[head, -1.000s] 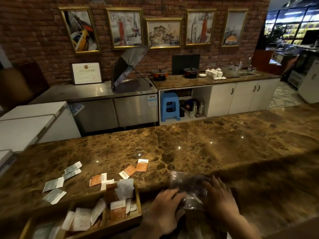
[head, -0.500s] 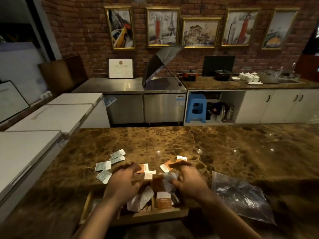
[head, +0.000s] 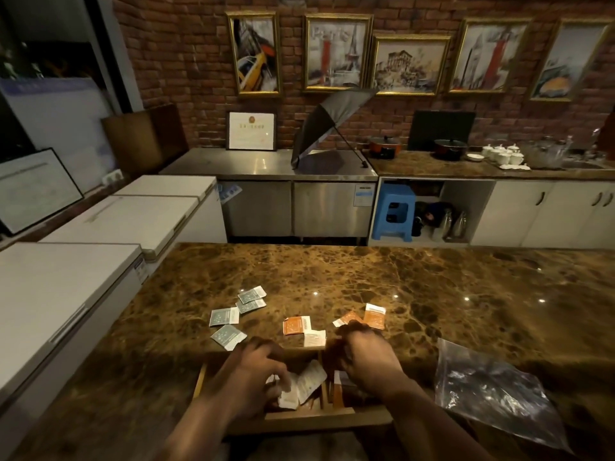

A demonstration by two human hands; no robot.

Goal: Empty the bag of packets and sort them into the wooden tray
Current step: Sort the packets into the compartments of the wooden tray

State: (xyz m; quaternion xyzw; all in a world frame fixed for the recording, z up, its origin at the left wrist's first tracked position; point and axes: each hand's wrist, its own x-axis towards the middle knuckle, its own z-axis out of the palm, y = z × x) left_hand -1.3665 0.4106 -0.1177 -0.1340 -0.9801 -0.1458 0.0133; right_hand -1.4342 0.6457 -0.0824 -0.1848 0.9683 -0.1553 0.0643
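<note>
Since the bag (head: 492,390) now lies released and flat at the table's right, both hands have moved into the wooden tray (head: 309,417): left hand (head: 256,374) pinches white packets (head: 301,384), right hand (head: 366,357) curls, grasp hidden.

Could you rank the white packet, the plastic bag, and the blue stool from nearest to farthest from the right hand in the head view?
1. white packet, on the counter just left of the right hand.
2. plastic bag, flat on the counter to the right.
3. blue stool, under the far counter.
</note>
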